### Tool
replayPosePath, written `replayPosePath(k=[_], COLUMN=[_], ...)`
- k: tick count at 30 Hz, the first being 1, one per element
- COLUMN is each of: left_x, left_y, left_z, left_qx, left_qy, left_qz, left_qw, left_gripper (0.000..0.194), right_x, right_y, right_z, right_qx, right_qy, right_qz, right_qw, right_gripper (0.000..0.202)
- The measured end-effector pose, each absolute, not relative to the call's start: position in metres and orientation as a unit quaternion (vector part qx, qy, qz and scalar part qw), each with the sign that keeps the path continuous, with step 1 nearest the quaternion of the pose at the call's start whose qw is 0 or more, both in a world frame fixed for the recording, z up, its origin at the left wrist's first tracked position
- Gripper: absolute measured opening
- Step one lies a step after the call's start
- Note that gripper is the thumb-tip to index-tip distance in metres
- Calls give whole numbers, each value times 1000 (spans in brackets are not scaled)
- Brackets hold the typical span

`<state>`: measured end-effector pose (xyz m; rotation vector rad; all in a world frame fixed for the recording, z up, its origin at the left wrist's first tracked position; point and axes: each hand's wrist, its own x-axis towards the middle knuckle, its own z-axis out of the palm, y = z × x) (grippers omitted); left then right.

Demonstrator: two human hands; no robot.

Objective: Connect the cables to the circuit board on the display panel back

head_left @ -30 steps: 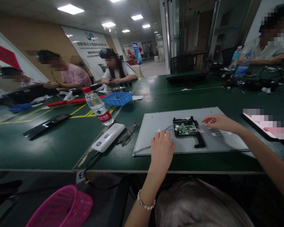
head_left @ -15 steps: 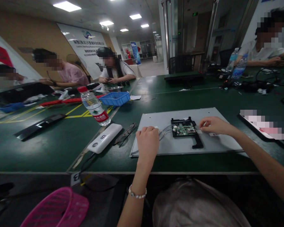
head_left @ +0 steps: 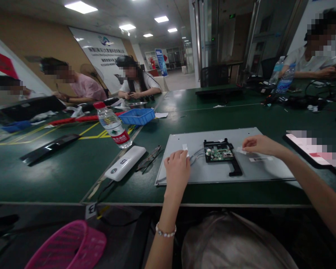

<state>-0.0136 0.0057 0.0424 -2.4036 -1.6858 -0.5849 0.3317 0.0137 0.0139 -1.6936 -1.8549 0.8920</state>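
Observation:
A grey flat panel (head_left: 196,175) lies on the green table. On its middle sits a black bracket (head_left: 235,170) with a green circuit board (head_left: 218,154) inside, and thin grey cables (head_left: 196,155) run left from the board. My left hand (head_left: 177,168) rests at the panel's left part with fingers bent and together over the cable ends; what lies under the fingertips is hidden. A small whitish strip of tape (head_left: 185,147) shows just beyond them. My right hand (head_left: 259,145) is right of the bracket, pinching a small piece of clear tape (head_left: 241,150).
Left of the panel are glasses (head_left: 149,160), a white power bank (head_left: 126,163), a water bottle (head_left: 114,127) and a blue basket (head_left: 138,117). A phone (head_left: 310,151) lies to the right. A pink basket (head_left: 72,246) stands below the table edge. Several people sit around.
My right hand has moved slightly right and up, away from the bracket, with the tape piece. My left fingers have lowered a little, showing the tape strip beyond them.

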Motion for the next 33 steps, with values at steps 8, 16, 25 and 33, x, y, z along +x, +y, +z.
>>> replayPosePath(k=[8,16,25,33], left_x=[35,41,38,38], left_y=[-28,-21,-21,-21], left_z=[36,18,8,9], left_qx=[-867,-868,-884,-884], left_qy=[-427,-440,-426,-429], left_qz=[-255,-231,-189,-186], left_qw=[-14,-7,12,12], left_gripper=[15,34,44,43], right_x=[358,322,273,283], right_y=[21,44,83,94], right_z=[5,24,27,35], right_qx=[-706,-599,-557,-614], right_qy=[-665,-757,-821,-773], right_qz=[150,105,56,-35], right_qw=[191,240,115,157], right_gripper=[30,33,24,29])
